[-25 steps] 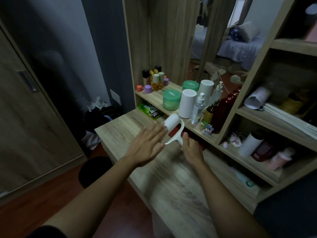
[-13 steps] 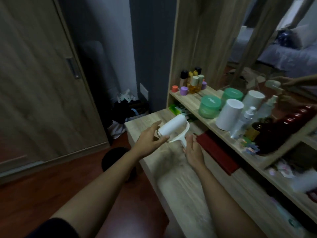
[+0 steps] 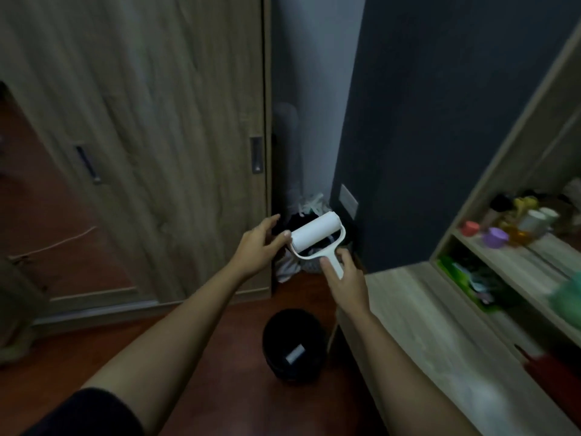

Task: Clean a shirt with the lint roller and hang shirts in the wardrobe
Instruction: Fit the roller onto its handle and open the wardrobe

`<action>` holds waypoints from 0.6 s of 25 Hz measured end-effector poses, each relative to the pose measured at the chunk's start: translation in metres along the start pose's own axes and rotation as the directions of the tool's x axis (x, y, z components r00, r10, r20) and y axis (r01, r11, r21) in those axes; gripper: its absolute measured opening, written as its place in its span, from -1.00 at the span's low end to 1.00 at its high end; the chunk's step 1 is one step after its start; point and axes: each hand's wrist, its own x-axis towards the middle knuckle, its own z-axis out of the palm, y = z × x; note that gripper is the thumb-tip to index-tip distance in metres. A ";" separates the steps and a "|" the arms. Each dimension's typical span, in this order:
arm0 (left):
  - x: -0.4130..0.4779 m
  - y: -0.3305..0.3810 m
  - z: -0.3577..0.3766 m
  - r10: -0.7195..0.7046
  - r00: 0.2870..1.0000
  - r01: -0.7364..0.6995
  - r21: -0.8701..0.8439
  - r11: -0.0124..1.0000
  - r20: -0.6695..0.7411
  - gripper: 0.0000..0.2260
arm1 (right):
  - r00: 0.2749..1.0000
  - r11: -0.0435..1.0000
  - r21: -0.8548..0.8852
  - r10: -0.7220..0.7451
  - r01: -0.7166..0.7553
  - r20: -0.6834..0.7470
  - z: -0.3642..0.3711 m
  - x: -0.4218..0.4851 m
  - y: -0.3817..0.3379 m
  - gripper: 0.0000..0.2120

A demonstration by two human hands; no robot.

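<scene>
At left, wardrobe (image 3: 141,121) standing on the floor (image 3: 226,372); in the corner to its right, a pile of bags (image 3: 309,204). At right, worktop (image 3: 440,325) with a shelf (image 3: 518,262) of jars (image 3: 495,238) along its right side, and a bin (image 3: 294,344) on the floor just beside its left edge. Between wardrobe and worktop, above the bin, lint roller (image 3: 316,231), handle in right hand (image 3: 344,278), left hand (image 3: 256,247) at its left end.

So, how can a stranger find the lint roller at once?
Look right of the wooden wardrobe door, above the black bin. The lint roller is held there: right hand on its handle, left hand at its end. Nothing else is a white roll in a forked handle.
</scene>
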 end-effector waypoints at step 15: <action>0.222 -0.156 -0.064 0.243 0.902 -0.431 0.726 0.535 0.357 -0.66 | 0.994 0.999 -0.020 0.042 -0.044 -0.102 0.123 0.189 -0.036 -0.68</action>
